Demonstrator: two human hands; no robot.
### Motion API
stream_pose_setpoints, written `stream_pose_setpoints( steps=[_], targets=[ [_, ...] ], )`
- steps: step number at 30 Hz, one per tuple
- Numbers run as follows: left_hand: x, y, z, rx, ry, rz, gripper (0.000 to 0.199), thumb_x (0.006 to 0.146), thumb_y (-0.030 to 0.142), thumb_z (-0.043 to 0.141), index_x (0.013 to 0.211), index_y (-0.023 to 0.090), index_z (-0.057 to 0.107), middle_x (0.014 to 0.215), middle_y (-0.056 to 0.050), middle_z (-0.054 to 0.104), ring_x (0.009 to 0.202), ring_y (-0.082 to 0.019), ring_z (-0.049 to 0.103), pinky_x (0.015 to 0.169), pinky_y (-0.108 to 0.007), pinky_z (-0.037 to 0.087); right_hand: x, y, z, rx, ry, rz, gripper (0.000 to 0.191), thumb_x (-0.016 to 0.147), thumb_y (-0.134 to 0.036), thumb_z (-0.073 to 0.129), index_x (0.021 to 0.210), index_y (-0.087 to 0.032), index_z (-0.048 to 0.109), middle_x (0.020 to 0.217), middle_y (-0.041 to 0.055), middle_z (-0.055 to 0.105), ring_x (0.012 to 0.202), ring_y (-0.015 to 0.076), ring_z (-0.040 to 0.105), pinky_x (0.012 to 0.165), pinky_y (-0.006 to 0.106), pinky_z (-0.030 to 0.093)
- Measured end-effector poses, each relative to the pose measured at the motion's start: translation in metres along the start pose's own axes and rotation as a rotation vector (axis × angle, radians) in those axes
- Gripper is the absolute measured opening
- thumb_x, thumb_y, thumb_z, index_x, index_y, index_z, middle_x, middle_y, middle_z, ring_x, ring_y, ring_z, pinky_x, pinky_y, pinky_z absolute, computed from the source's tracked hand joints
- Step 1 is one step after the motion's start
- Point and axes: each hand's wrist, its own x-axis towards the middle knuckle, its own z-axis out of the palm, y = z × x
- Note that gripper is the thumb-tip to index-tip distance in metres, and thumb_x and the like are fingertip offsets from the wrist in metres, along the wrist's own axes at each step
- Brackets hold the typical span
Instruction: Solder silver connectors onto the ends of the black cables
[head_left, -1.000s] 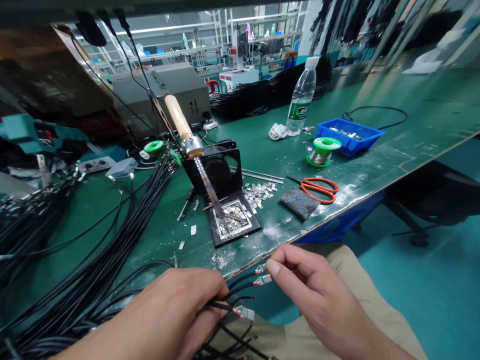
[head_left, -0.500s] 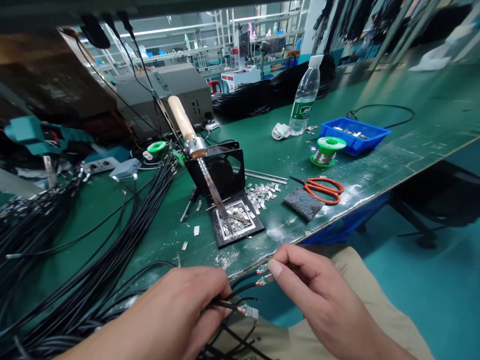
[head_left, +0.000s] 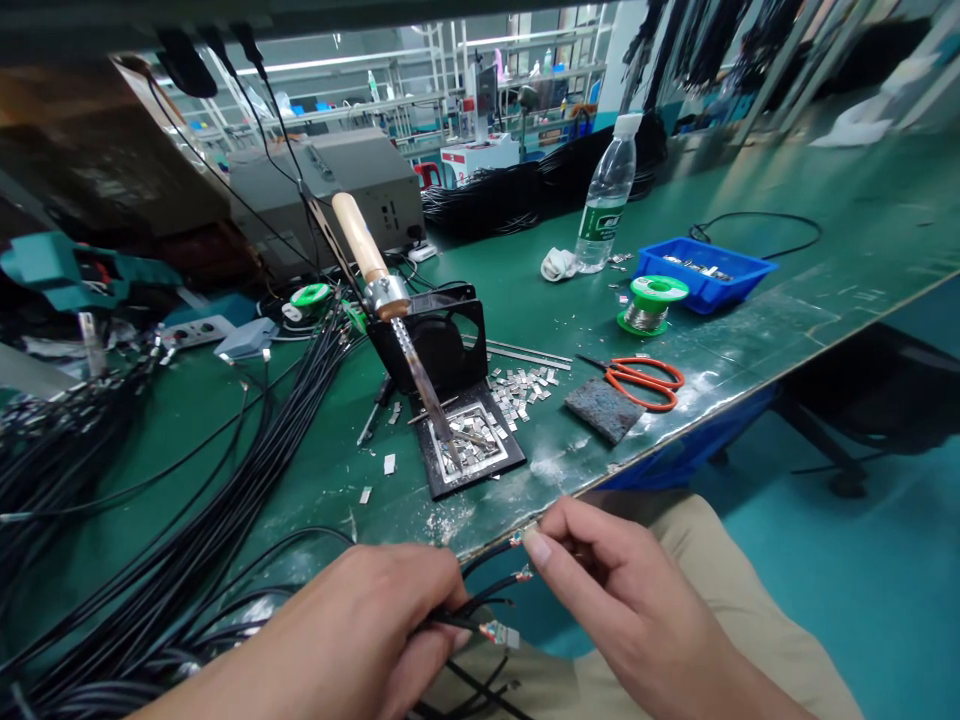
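Observation:
My left hand [head_left: 375,610] is closed around several black cables [head_left: 480,603], whose ends stick out to its right. One of the ends carries a silver metal connector [head_left: 500,634] with coloured wires at its back. My right hand [head_left: 622,590] pinches the tip of the uppermost cable end [head_left: 516,539] between thumb and index finger; the fingers hide most of that tip. Just below the thumb sits another cable end [head_left: 523,575] with coloured wires showing.
A soldering iron [head_left: 420,370] leans tip-down over a tray of metal pieces [head_left: 435,487], before a black fan [head_left: 450,335]. Orange-handled scissors [head_left: 645,380], a grey sponge [head_left: 604,408], a solder spool [head_left: 651,310], a blue bin [head_left: 694,290] and a bottle [head_left: 602,205] stand rightward. Black cables [head_left: 247,480] lie left.
My right thumb and fingers have moved slightly left and cover more of the upper cable end. The second cable end sits a little lower, and less of its metal shows.

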Motion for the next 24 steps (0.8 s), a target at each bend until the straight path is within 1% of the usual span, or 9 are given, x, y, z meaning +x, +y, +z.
stream_pose_setpoints(
  steps=[3,5,8,10,13,15,17,19,24],
  targets=[
    [0.0,0.0,0.0,-0.058,0.001,0.035,0.009,0.092,0.022,0.056,0.091,0.021,0.064,0.091,0.001,0.068,0.083,-0.013,0.06,0.072,-0.021,0.039,-0.001,0.009,0.002,0.002,-0.017,0.059,0.046,0.097,-0.055,0.045,0.071,-0.016,0.042,0.066,-0.0031,0.035,0.061,0.0079,0.03,0.054,0.019,0.029],
    [-0.002,0.0,-0.003,-0.116,0.016,0.065,0.007,0.092,0.026,0.061,0.094,0.021,0.066,0.094,0.001,0.067,0.083,-0.013,0.06,0.071,-0.02,0.039,-0.003,0.02,0.001,-0.028,-0.042,0.108,0.047,0.097,-0.057,0.043,0.072,-0.016,0.042,0.067,-0.0027,0.035,0.063,0.0083,0.031,0.055,0.019,0.029],
    [-0.003,0.003,-0.009,-0.199,0.018,0.075,0.017,0.091,0.038,0.067,0.094,0.021,0.068,0.092,0.001,0.068,0.081,-0.013,0.058,0.071,-0.02,0.039,-0.007,0.036,-0.007,-0.155,-0.131,0.178,0.049,0.096,-0.058,0.046,0.071,-0.016,0.043,0.067,-0.0019,0.037,0.064,0.0089,0.034,0.056,0.019,0.031],
    [-0.004,0.005,-0.012,-0.245,0.007,0.093,0.019,0.094,0.04,0.063,0.093,0.022,0.069,0.09,0.002,0.068,0.08,-0.012,0.058,0.071,-0.019,0.039,-0.007,0.04,-0.015,-0.236,-0.125,0.165,0.051,0.097,-0.059,0.045,0.071,-0.016,0.045,0.067,-0.0006,0.042,0.064,0.0095,0.037,0.056,0.019,0.033],
    [-0.005,0.006,-0.014,-0.305,-0.003,0.108,0.023,0.1,0.035,0.052,0.092,0.023,0.07,0.088,0.003,0.068,0.079,-0.01,0.058,0.071,-0.017,0.039,-0.006,0.031,-0.024,-0.29,0.005,0.071,0.052,0.101,-0.059,0.04,0.076,-0.016,0.053,0.073,0.0019,0.05,0.068,0.0108,0.044,0.059,0.019,0.038],
    [-0.006,0.006,-0.012,-0.308,0.014,0.108,0.026,0.101,0.034,0.048,0.092,0.023,0.069,0.087,0.004,0.068,0.078,-0.009,0.058,0.07,-0.016,0.039,-0.003,0.019,-0.027,-0.298,0.046,0.021,0.051,0.102,-0.059,0.039,0.08,-0.016,0.057,0.076,0.0024,0.054,0.071,0.0111,0.046,0.061,0.019,0.039],
    [-0.006,0.005,-0.01,-0.295,0.034,0.112,0.026,0.101,0.036,0.048,0.091,0.022,0.068,0.085,0.004,0.067,0.077,-0.009,0.057,0.07,-0.017,0.038,-0.001,0.009,-0.026,-0.291,0.025,0.001,0.05,0.102,-0.059,0.039,0.085,-0.017,0.06,0.075,0.0014,0.053,0.069,0.0106,0.044,0.06,0.019,0.037],
    [-0.005,0.005,-0.009,-0.286,0.043,0.107,0.029,0.102,0.038,0.047,0.089,0.021,0.067,0.083,0.004,0.065,0.076,-0.009,0.055,0.07,-0.017,0.037,0.0,0.003,-0.025,-0.278,-0.011,0.011,0.05,0.101,-0.061,0.04,0.088,-0.018,0.062,0.069,-0.0005,0.048,0.064,0.0099,0.039,0.056,0.02,0.034],
    [-0.002,0.004,-0.01,-0.309,0.037,0.08,0.032,0.102,0.041,0.046,0.086,0.021,0.065,0.083,0.004,0.064,0.075,-0.009,0.054,0.068,-0.017,0.036,-0.003,0.007,-0.024,-0.238,-0.05,0.081,0.048,0.099,-0.063,0.044,0.093,-0.019,0.063,0.068,-0.0019,0.042,0.063,0.0097,0.037,0.056,0.02,0.033]
  ],
)
